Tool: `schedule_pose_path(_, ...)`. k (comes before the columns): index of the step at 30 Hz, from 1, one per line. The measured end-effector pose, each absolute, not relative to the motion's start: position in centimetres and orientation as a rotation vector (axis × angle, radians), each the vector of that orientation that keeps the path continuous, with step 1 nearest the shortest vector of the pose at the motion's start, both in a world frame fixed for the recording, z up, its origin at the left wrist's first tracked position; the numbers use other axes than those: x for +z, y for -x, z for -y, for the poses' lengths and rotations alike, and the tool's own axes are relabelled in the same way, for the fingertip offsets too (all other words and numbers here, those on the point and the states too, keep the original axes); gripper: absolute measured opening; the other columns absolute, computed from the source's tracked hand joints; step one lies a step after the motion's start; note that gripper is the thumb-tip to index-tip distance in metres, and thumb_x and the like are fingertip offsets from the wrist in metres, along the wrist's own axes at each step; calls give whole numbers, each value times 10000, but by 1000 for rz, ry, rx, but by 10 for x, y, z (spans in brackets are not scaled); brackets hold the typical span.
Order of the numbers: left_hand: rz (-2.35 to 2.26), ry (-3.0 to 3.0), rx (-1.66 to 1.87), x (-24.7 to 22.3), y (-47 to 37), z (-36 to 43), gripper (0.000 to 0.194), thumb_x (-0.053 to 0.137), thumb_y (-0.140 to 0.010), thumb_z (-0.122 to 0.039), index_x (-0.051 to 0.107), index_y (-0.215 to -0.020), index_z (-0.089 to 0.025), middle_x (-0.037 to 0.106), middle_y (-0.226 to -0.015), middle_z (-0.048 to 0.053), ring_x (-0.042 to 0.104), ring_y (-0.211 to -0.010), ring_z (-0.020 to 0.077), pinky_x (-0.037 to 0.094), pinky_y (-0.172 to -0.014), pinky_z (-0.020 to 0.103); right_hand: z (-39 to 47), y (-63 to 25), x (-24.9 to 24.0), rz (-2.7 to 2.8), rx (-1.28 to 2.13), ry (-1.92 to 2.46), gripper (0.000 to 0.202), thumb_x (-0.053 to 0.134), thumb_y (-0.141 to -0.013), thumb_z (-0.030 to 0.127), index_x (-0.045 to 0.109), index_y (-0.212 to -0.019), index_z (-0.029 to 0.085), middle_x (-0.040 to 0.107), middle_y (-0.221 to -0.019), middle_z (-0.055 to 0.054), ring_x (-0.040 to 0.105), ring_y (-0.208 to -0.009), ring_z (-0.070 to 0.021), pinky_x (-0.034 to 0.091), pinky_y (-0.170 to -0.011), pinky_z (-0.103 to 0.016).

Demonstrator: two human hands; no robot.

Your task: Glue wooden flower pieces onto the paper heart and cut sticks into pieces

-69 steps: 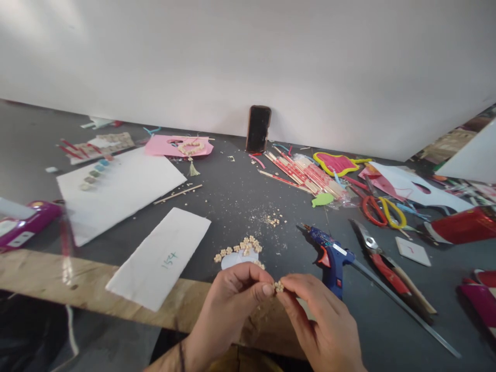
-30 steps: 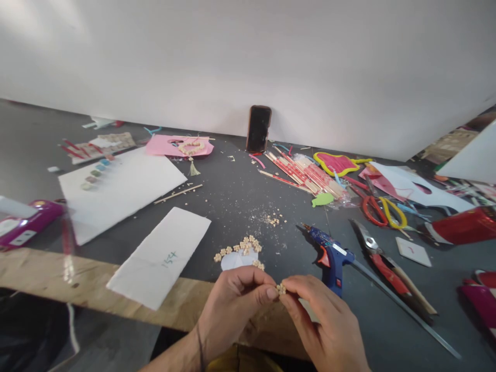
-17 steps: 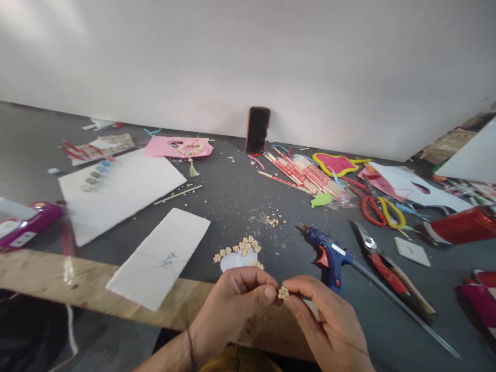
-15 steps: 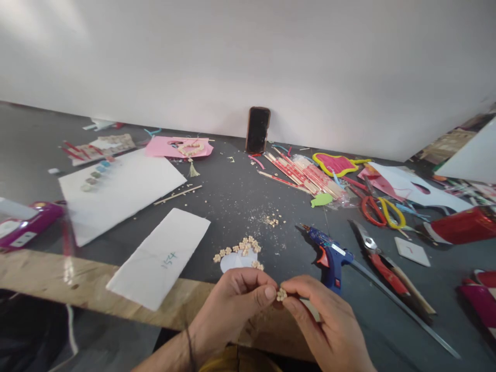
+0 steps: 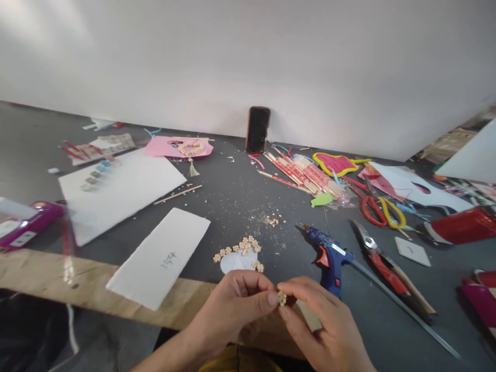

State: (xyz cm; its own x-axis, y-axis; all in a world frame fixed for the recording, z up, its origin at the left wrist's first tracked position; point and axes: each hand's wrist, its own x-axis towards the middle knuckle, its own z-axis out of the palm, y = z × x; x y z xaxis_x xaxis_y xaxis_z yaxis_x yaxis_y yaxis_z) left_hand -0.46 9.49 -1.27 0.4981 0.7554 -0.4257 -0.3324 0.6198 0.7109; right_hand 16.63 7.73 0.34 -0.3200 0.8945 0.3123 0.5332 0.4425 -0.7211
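1. The person's left hand [image 5: 242, 297] and right hand [image 5: 323, 315] meet over the near edge of the grey worktop [image 5: 228, 212].
2. Between them is a tiny pale flower made of wooden beads [image 5: 282, 298]. The right thumb and first finger pinch it. The left thumb and first finger press together at its left side, so both hands seem to grip it.
3. The step in hand looks like careful fingertip work on this one flower. Fingers hide its back, so I cannot tell if every bead is stuck on.
4. The next move seems to call for a soft, steady pinch, since such a small flower could slip and drop past the near edge.
5. Just beyond the left hand lies a rounded piece of white paper [image 5: 231, 262]. A row of pale wooden flowers [image 5: 249, 244] sits along its far side.
6. Just past the right hand lies a blue plastic glue gun with a red trigger [image 5: 329, 251]. A long clear stick [image 5: 405, 308] runs from its back toward the worktop's near right corner.
7. Further out, tiny wood bits [image 5: 273, 221] lie mid-worktop. A flat white board marked "154" [image 5: 155, 258] lies over the near edge, to the left. A black phone [image 5: 258, 129] stands at the far edge.
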Motion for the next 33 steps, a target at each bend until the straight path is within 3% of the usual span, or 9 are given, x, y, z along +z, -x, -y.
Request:
schedule_pose_path(11,-819,-673,676,-12,6,-97,249,727,-693,-334,628,-644,-112,534,-548,-28,416,-492,46,300,-489,170,-78,-170,2,2061,636,1154,252,564,-798,125,577,-1028,227,681,-893,3,649,-795,-82,510,-718,-133)
schedule_pose_path(33,-827,-746,664,-11,5,-95,239,730,-688,-324,628,-694,-108,536,-619,-22,425,-571,64,317,-558,187,-80,-174,-1,2078,668,1135,268,553,-812,113,569,-1051,233,672,-908,2,641,-817,-79,503,-735,-128)
